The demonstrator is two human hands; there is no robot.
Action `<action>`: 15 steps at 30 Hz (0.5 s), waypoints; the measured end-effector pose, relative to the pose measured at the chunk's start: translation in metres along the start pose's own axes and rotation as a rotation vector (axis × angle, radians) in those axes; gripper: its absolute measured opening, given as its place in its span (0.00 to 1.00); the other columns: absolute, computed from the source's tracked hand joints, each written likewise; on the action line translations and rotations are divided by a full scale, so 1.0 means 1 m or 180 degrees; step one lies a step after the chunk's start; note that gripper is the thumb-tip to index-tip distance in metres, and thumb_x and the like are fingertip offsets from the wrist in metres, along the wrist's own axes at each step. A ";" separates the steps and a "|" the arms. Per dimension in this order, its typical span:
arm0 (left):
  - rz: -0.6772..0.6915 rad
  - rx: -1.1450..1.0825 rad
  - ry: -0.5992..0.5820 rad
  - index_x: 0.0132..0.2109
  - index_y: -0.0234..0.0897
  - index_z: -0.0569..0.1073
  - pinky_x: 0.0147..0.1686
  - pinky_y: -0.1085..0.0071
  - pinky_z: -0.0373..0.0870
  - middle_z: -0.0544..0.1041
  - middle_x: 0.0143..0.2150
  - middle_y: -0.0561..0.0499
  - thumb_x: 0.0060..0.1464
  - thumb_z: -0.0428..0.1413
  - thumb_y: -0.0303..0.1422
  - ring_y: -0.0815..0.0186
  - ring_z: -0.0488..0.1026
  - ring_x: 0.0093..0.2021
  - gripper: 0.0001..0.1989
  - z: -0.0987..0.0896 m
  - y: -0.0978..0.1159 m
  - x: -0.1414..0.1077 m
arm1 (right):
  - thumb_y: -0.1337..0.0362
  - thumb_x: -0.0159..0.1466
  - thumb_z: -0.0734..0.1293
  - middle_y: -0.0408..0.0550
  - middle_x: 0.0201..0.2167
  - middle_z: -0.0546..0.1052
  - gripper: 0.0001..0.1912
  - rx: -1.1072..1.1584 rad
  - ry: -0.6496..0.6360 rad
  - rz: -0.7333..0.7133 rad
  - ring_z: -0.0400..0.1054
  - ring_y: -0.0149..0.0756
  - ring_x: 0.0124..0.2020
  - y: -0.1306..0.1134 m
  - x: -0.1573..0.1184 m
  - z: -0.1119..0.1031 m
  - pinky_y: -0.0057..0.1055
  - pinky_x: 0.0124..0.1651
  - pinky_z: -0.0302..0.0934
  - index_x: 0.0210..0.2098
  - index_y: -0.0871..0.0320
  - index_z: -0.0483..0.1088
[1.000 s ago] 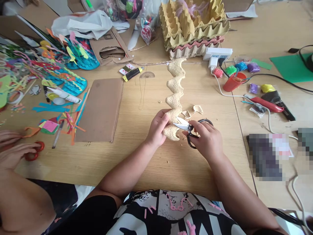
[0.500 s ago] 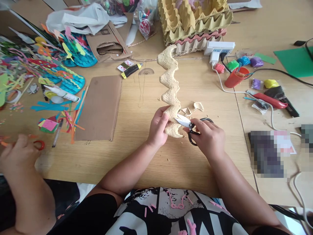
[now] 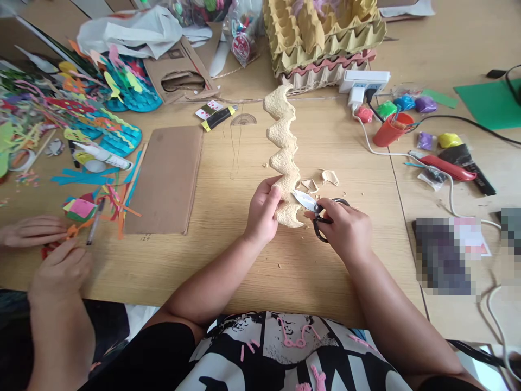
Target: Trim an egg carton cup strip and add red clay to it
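Note:
My left hand (image 3: pixel 264 213) is closed around the lower part of a pale yellow egg carton strip (image 3: pixel 281 133), which runs away from me in a row of wavy peaks. From the other side, black-handled scissors (image 3: pixel 307 201) point at the strip's right edge, their blades touching it near my left thumb. My right hand (image 3: pixel 345 225) grips the scissors by the handles. Torn carton scraps (image 3: pixel 329 177) and small crumbs lie on the table just right of the strip.
A stack of egg trays (image 3: pixel 325 49) stands at the back beside a white power strip (image 3: pixel 364 81). To the left lie a cardboard sheet (image 3: pixel 165 179) and paper strips. A co-worker's hands (image 3: pixel 61 266) work at far left. An orange cup (image 3: pixel 393 129) and cables are at right.
The far end of the strip has dipped slightly toward me, and the scissors have shifted a little. At left, the co-worker's hand has moved right and a second hand has come into view.

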State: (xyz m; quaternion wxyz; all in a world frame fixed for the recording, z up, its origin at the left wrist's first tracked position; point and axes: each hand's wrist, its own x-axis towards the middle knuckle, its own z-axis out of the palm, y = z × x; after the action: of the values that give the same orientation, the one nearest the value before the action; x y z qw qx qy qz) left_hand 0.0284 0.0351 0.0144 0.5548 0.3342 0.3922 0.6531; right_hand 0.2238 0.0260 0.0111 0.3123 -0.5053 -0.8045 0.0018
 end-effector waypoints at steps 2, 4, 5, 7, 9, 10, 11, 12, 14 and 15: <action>0.0047 0.0026 0.0074 0.48 0.40 0.79 0.40 0.68 0.74 0.82 0.40 0.50 0.54 0.68 0.57 0.65 0.79 0.39 0.27 -0.001 0.000 0.001 | 0.47 0.74 0.68 0.43 0.23 0.78 0.17 0.0055 -0.0045 0.0063 0.69 0.35 0.23 0.000 0.000 0.000 0.33 0.30 0.52 0.41 0.53 0.79; 0.0061 0.0041 0.0152 0.47 0.40 0.79 0.40 0.68 0.74 0.82 0.41 0.50 0.54 0.69 0.56 0.66 0.78 0.39 0.27 -0.002 -0.001 0.003 | 0.45 0.74 0.67 0.43 0.22 0.77 0.19 0.0161 -0.0081 0.0216 0.67 0.34 0.22 0.000 0.000 0.000 0.33 0.29 0.52 0.39 0.52 0.78; 0.0048 0.0037 0.0180 0.47 0.40 0.79 0.39 0.69 0.74 0.82 0.40 0.51 0.54 0.69 0.56 0.66 0.78 0.38 0.26 -0.002 -0.001 0.003 | 0.44 0.73 0.67 0.43 0.22 0.77 0.20 0.0251 -0.0090 0.0342 0.66 0.34 0.21 -0.001 0.001 0.000 0.33 0.29 0.52 0.39 0.52 0.78; 0.0010 0.0012 0.0207 0.47 0.39 0.79 0.36 0.69 0.73 0.81 0.38 0.51 0.53 0.69 0.56 0.67 0.77 0.36 0.27 -0.002 -0.001 0.004 | 0.41 0.72 0.68 0.43 0.22 0.77 0.21 0.0529 -0.0113 0.0678 0.66 0.33 0.21 -0.001 0.001 0.000 0.32 0.28 0.53 0.39 0.53 0.77; -0.0015 0.0004 0.0206 0.47 0.39 0.79 0.35 0.69 0.73 0.81 0.37 0.51 0.53 0.70 0.56 0.66 0.76 0.35 0.27 -0.003 -0.001 0.004 | 0.39 0.69 0.70 0.41 0.23 0.76 0.23 0.0998 -0.0246 0.1055 0.66 0.33 0.21 -0.003 0.002 -0.001 0.31 0.28 0.56 0.40 0.52 0.74; -0.0015 0.0022 0.0207 0.47 0.39 0.79 0.36 0.69 0.73 0.81 0.37 0.51 0.53 0.70 0.56 0.66 0.77 0.36 0.27 -0.003 -0.002 0.004 | 0.38 0.68 0.70 0.41 0.23 0.76 0.23 0.1326 -0.0357 0.1209 0.67 0.33 0.21 -0.004 0.003 -0.001 0.31 0.27 0.57 0.40 0.52 0.73; -0.0012 0.0062 0.0210 0.47 0.39 0.79 0.37 0.68 0.73 0.82 0.38 0.50 0.53 0.70 0.56 0.65 0.77 0.37 0.27 -0.003 -0.002 0.004 | 0.37 0.67 0.71 0.41 0.23 0.76 0.24 0.1711 -0.0495 0.1312 0.69 0.34 0.22 -0.005 0.003 -0.001 0.31 0.28 0.60 0.40 0.52 0.71; -0.0006 0.0117 0.0213 0.47 0.38 0.79 0.38 0.68 0.73 0.82 0.39 0.50 0.53 0.70 0.56 0.65 0.78 0.38 0.27 -0.004 -0.003 0.004 | 0.36 0.67 0.71 0.42 0.25 0.77 0.25 0.2129 -0.0632 0.1359 0.72 0.36 0.25 -0.006 0.003 -0.001 0.32 0.29 0.63 0.41 0.52 0.69; 0.0007 0.0245 0.0190 0.48 0.39 0.78 0.41 0.68 0.74 0.82 0.41 0.49 0.54 0.69 0.55 0.64 0.79 0.40 0.26 -0.006 -0.006 0.002 | 0.35 0.65 0.72 0.47 0.33 0.82 0.27 0.2892 -0.0812 0.1350 0.78 0.41 0.34 -0.010 0.003 0.000 0.36 0.36 0.71 0.43 0.51 0.66; 0.0008 0.0304 0.0155 0.48 0.39 0.78 0.42 0.68 0.74 0.83 0.42 0.48 0.55 0.69 0.54 0.63 0.79 0.42 0.26 -0.007 -0.007 0.002 | 0.35 0.64 0.73 0.50 0.39 0.84 0.28 0.3181 -0.0838 0.1354 0.80 0.43 0.39 -0.012 0.003 0.000 0.39 0.41 0.74 0.44 0.50 0.65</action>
State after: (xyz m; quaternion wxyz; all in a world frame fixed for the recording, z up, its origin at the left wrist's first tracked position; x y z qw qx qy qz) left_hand 0.0254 0.0363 0.0053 0.5277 0.3448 0.4359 0.6423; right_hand 0.2135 0.0227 0.0160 0.4036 -0.4425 -0.6183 0.5090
